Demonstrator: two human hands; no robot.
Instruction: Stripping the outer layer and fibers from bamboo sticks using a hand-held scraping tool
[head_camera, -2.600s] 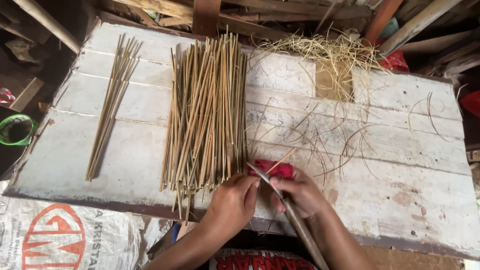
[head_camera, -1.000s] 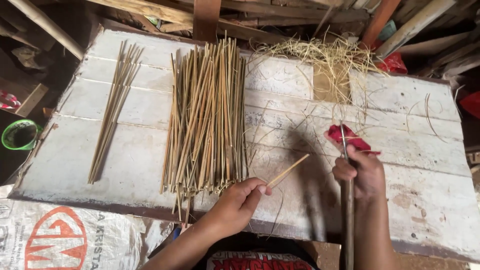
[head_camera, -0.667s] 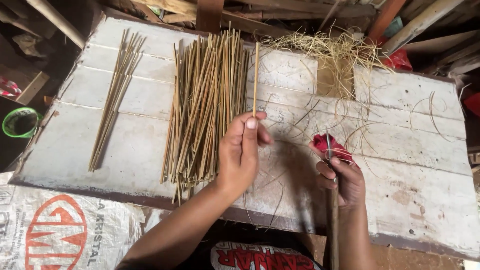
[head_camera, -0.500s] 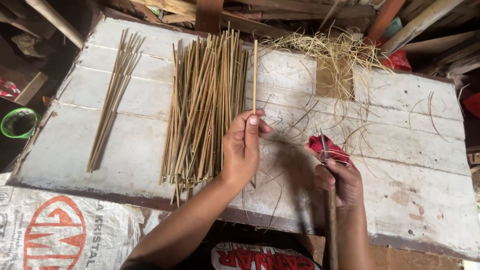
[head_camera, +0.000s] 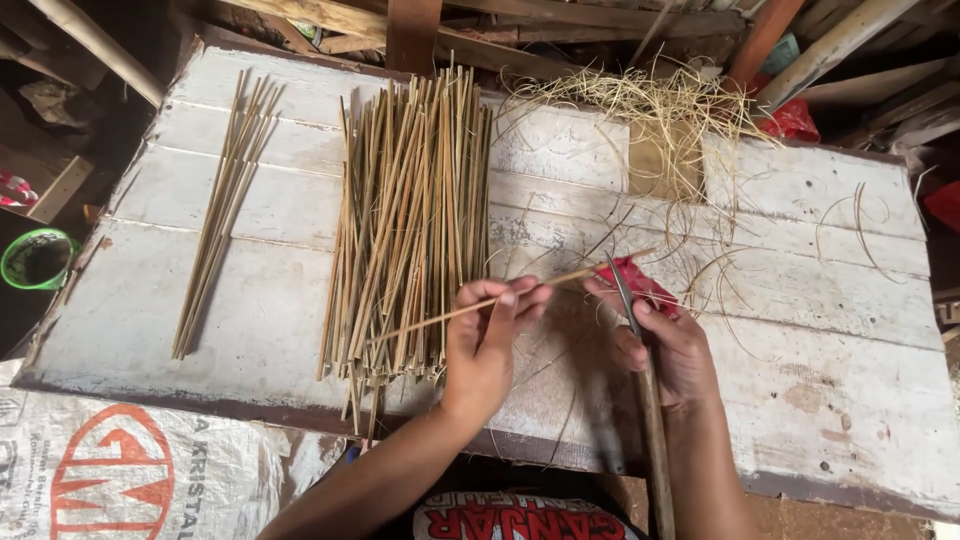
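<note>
The left hand (head_camera: 485, 340), which held the bamboo stick (head_camera: 480, 304) upright moments ago, now pinches it level against the blade (head_camera: 622, 295) gripped by the right hand (head_camera: 670, 345), over the worktop (head_camera: 820, 340); shaving appears to be resuming.

Lighting is soft, even daylight, strongest on the white plank table (head_camera: 250, 290), which reads bright without blown-out glare. Beyond the far edge of the table the surroundings drop into deep shade, and the area left of the table is likewise dim. Short, diffuse shadows lie just right of the stick bundle (head_camera: 410, 220) and beneath the left hand (head_camera: 485, 340) and right hand (head_camera: 665, 340). Focus is sharp across the table. Table edges bow noticeably toward the frame corners, indicating wide-angle distortion. No motion blur observed.
</note>
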